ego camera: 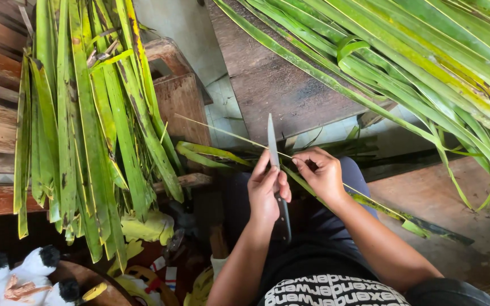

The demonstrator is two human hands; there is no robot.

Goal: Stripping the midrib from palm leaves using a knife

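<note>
**Knife blade against leaf strip, both hands engaged**

Leaf strip point(370, 201): long, narrow, green. Its long axis runs from far left to near right, across the person's lap; a pale thin rib extends from it toward the far left. It passes between the two hands.

Knife point(272, 141): blade upright, tip pointing far, crossing the strip almost at right angles. Dark handle lies below the left hand point(266, 190), whose fingers are clenched around the knife where blade meets handle.

Right hand point(321, 173): fingers pinched on the strip just right of the blade. Both hands sit close together; the right is the one on the strip, the left on the knife.

Surroundings: bundle of hanging leaves point(86, 113) at left, draped over a wooden bench point(180, 93). More fronds point(426, 56) spread far right above a dark plank point(273, 79).
</note>
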